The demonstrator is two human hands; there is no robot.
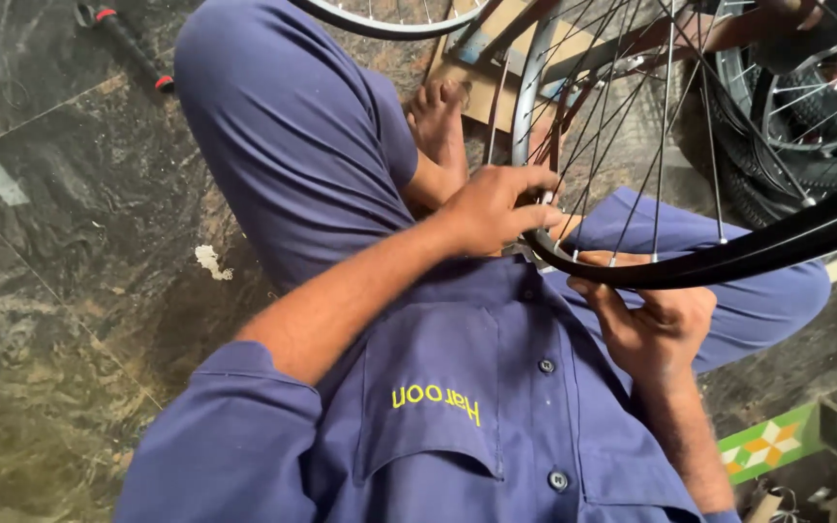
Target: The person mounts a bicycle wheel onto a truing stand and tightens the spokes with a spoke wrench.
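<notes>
Head view: left hand [496, 208] and right hand [656, 324], fingers closed on black bicycle rim [728, 260]; yellow shirt-pocket label [436, 399].

Black bicycle wheel rim [728, 257] with silver spokes [666, 116], right of centre. Navy-blue shirt [457, 407] with yellow lettering, lower middle. Matching blue trousers [293, 126], upper centre. Dark marbled brown-and-black floor [60, 242], left. Green tile with orange-white star pattern [767, 444], lower right.
</notes>
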